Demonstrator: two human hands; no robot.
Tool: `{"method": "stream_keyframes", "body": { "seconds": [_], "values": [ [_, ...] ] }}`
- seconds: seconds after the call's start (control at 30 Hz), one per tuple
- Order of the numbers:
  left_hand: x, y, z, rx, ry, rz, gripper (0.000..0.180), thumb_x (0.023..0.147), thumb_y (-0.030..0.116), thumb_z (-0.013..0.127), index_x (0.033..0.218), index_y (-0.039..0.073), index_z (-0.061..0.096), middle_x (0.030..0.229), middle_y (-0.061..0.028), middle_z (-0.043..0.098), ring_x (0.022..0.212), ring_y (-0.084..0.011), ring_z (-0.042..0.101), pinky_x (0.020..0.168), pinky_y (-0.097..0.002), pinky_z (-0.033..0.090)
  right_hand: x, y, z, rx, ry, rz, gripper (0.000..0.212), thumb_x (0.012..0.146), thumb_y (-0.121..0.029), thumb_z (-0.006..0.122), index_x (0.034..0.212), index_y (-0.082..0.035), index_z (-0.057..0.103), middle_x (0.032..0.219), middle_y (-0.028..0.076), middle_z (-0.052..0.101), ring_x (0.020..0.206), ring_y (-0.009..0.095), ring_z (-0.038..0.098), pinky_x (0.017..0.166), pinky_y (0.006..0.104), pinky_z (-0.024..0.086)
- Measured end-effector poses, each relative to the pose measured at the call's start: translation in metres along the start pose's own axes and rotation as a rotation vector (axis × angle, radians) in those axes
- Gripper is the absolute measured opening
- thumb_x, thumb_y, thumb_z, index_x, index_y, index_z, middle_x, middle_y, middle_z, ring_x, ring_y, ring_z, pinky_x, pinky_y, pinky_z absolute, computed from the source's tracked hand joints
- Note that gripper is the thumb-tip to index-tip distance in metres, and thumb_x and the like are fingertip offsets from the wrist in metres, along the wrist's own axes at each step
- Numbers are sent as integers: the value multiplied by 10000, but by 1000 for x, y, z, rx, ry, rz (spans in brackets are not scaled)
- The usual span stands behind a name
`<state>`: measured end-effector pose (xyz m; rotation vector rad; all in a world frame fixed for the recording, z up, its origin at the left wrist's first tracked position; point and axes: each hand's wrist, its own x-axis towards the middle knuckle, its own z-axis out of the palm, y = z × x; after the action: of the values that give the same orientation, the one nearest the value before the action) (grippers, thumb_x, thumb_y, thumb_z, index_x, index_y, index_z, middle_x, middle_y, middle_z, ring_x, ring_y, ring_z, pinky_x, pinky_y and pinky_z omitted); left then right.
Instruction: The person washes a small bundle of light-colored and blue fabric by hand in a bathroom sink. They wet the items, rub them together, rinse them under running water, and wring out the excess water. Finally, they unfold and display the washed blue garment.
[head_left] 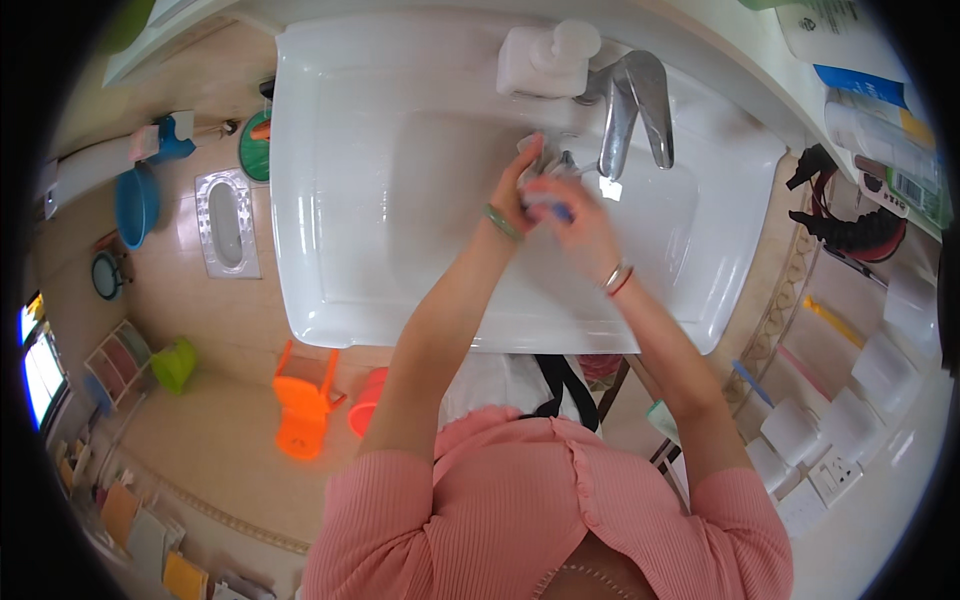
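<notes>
Both hands work close together over the white washbasin (430,290), just left of the chrome tap (620,120). My left hand (512,195), with a green bangle at the wrist, is closed around a small greyish, partly see-through object (545,165). Its kind cannot be made out. Motion smears my right hand (580,225), which wears a silver bangle and a red string. Its fingers are closed on a slim thing with a blue end (563,212), pressed against what the left hand holds. A bright patch lies under the tap's spout.
A white pump bottle (545,60) stands on the basin's back rim beside the tap. Bottles (875,140) line a shelf at the right, with white holders (850,425) on the wall below. An orange chair (305,405) and a squat toilet (227,225) are on the left.
</notes>
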<state>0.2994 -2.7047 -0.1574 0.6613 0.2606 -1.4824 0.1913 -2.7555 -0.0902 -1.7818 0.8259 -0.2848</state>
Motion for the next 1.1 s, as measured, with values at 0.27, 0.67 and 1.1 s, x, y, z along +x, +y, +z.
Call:
{"method": "stream_keyframes", "body": {
  "seconds": [0.27, 0.67, 1.1],
  "values": [
    [63, -62, -48, 596, 262, 445, 335, 890, 352, 581, 1009, 43, 628, 799, -51, 602, 698, -127, 550, 639, -269, 467, 17, 24, 19, -384, 310, 29, 168, 814, -213, 671, 934, -96, 656, 826, 153, 628, 714, 344, 625, 624, 376, 499],
    [70, -73, -75, 182, 232, 467, 330, 931, 277, 419, 941, 24, 630, 999, -110, 631, 822, -180, 575, 751, -306, 459, 24, 38, 28, -384, 275, -45, 254, 877, -309, 571, 926, -65, 625, 770, 190, 627, 732, 402, 600, 650, 429, 480],
    [68, -51, -73, -178, 31, -96, 237, 872, 358, 512, 908, 137, 591, 860, -23, 580, 747, -154, 547, 689, -338, 453, 32, 45, 20, -307, 257, 80, 219, 835, -267, 611, 902, -59, 603, 810, 177, 633, 741, 371, 611, 626, 439, 485]
  ]
}}
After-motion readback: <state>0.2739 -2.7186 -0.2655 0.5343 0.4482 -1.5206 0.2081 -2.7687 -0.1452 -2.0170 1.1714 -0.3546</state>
